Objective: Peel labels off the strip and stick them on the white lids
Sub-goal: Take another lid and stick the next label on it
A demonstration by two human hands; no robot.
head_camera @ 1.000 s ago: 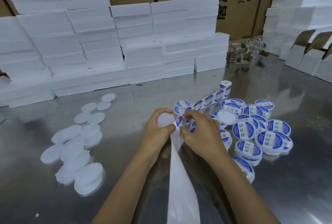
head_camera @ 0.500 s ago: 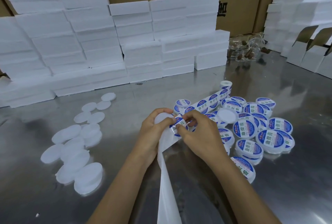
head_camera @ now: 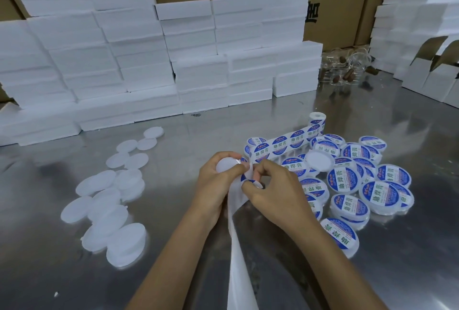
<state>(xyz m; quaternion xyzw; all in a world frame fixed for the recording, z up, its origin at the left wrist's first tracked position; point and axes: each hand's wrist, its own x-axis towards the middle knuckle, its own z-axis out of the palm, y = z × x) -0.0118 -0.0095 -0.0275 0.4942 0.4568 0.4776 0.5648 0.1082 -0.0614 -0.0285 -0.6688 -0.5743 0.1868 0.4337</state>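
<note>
glossy metal table (head_camera: 372, 272), matt plastic lids (head_camera: 104, 210)

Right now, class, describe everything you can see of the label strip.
The label strip is a glossy white backing ribbon carrying round blue-and-white labels with green characters. It unwinds from a small upright roll on the metal table, runs over the labelled lids to both hands, then hangs bare and white toward the camera. The right hand pinches a label at the bend.
</note>
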